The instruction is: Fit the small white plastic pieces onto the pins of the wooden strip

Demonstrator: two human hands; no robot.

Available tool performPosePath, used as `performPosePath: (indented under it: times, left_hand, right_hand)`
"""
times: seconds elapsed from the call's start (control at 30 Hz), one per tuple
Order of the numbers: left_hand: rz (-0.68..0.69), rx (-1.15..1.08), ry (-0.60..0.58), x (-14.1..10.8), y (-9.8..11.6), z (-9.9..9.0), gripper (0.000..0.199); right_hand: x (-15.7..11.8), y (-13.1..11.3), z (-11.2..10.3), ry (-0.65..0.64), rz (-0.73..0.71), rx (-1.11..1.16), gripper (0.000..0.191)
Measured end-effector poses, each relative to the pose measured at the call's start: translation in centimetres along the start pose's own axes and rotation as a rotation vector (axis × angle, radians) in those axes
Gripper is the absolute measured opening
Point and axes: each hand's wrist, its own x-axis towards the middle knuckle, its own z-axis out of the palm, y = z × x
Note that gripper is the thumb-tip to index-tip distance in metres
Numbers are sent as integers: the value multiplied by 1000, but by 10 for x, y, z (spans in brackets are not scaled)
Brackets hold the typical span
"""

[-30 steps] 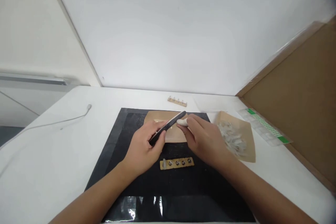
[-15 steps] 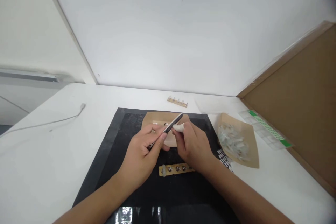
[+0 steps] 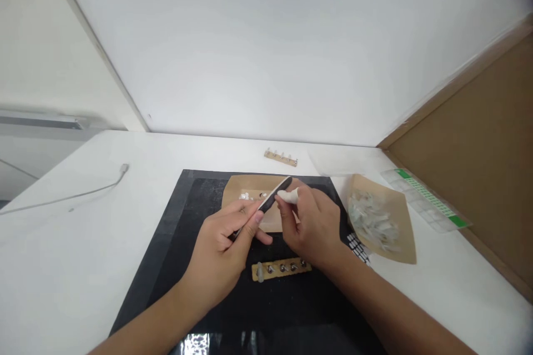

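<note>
My left hand (image 3: 227, 238) pinches a thin flat stick (image 3: 272, 195), dark on one face and pale along its edge, slanting up to the right. My right hand (image 3: 310, 222) is closed beside the stick's upper part, its index finger wrapped in a white cover (image 3: 288, 196). Whatever lies between its fingertips is too small to make out. Under both hands is a brown paper tray (image 3: 239, 182) with small white pieces (image 3: 245, 196) in it. Nearer to me, a wooden strip (image 3: 275, 270) carries several metal clips and one translucent piece at its left end.
A black mat (image 3: 175, 222) lies under the work. To the right are a paper tray (image 3: 406, 227) of translucent pieces, white labels (image 3: 358, 249) and a green-edged plastic sheet (image 3: 433, 199). Another clip strip (image 3: 281, 157) sits behind; a cable (image 3: 95, 197) lies left.
The view has shifted slightly. My right hand has moved a little away from the stick, and more of the wooden strip's right end shows. My left hand keeps its hold on the stick.
</note>
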Motion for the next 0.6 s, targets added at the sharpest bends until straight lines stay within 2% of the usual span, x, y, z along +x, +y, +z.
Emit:
performPosePath:
  times: [0.2,0.3,0.43,0.6]
  left_hand:
    - [-97,-92,-28,-2,-1,2,30]
    - [-114,-101,-28,-1,-1,2,31]
    - [-134,-119,-17,-1,0,3,30]
    - [-136,-133,-24,-2,-1,2,30]
  right_hand:
    - [2,0,0,-28,-32,74,22]
    - [2,1,2,13,0,35,20]
    - [3,3,2,-44,-39,67,23]
    - [3,1,0,-16,-1,60,21]
